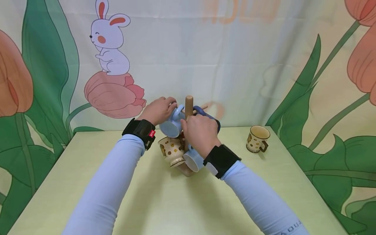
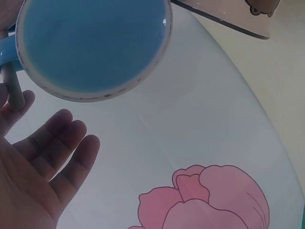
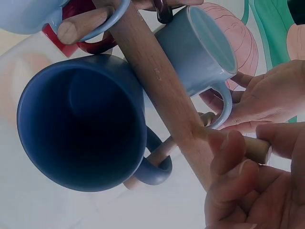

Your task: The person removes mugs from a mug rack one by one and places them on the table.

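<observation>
A wooden mug tree [image 1: 189, 105] stands mid-table with several mugs on its pegs. My right hand [image 1: 202, 130] grips it near the top; in the right wrist view its fingers [image 3: 228, 157] curl about a short peg beside the post. A light blue mug [image 1: 169, 128] hangs by its handle on the upper left peg. Next to that handle is my left hand [image 1: 158, 110], its fingers loosely extended around the peg end [image 2: 13, 90]. A navy mug [image 3: 81, 129] hangs on the opposite side, partly hidden by my right hand in the head view.
Lower on the tree hang a patterned cream mug [image 1: 171, 151] and another light blue mug [image 1: 193, 160]; a dark red piece [image 3: 86, 14] shows behind them. A second patterned cream mug [image 1: 256, 139] stands upright on the table at right. A printed cloth [image 1: 235, 65] hangs behind.
</observation>
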Demonstrator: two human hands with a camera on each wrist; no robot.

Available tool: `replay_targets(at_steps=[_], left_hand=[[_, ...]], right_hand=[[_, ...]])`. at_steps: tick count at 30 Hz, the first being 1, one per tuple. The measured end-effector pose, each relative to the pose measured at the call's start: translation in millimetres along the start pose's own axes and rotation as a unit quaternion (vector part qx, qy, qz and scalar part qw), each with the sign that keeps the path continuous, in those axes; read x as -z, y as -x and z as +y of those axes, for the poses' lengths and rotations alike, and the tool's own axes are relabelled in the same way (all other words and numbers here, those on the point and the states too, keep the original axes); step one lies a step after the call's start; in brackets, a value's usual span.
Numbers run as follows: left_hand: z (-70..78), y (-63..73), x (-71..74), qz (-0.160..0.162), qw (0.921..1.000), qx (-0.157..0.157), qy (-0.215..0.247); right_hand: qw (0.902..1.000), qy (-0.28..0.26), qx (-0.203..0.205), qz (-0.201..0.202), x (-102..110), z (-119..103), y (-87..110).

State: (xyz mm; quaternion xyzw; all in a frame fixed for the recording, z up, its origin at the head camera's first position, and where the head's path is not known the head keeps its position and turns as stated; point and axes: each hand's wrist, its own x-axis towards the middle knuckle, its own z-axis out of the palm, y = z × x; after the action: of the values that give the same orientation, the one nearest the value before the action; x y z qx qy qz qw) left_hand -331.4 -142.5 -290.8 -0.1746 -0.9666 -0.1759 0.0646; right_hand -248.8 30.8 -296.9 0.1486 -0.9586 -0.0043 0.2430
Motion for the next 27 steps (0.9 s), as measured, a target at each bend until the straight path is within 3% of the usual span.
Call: replay_targets(at_steps=[3, 10, 14, 20, 27], left_hand=[[0.0, 1.3, -0.6, -0.002, 0.9999, 0.006, 0.013], [-2.7, 0.2, -2.3, -0.004, 0.9998, 0.009, 0.018], [-3.8, 1.1, -1.1, -0.004, 0.9997, 0.015, 0.019], [-6.4, 4.1, -2.7, -0.003, 0.9994, 0.030, 0.014], [-6.4, 6.3, -3.6, 0.018, 0.9992, 0.037, 0.002]], right_hand=[[1.0000, 0.001, 0.001, -0.006, -1, -2, -0.2], [0.9982, 0.045, 0.018, 0.036, -4, -5, 0.0], [0.9983, 0.040, 0.017, 0.037, -5, -5, -1.3], [0.9998, -0.017, -0.009, -0.002, -11, 7, -7.7], [0.9971, -0.073, -0.018, -0.005, -14, 18, -13.0]])
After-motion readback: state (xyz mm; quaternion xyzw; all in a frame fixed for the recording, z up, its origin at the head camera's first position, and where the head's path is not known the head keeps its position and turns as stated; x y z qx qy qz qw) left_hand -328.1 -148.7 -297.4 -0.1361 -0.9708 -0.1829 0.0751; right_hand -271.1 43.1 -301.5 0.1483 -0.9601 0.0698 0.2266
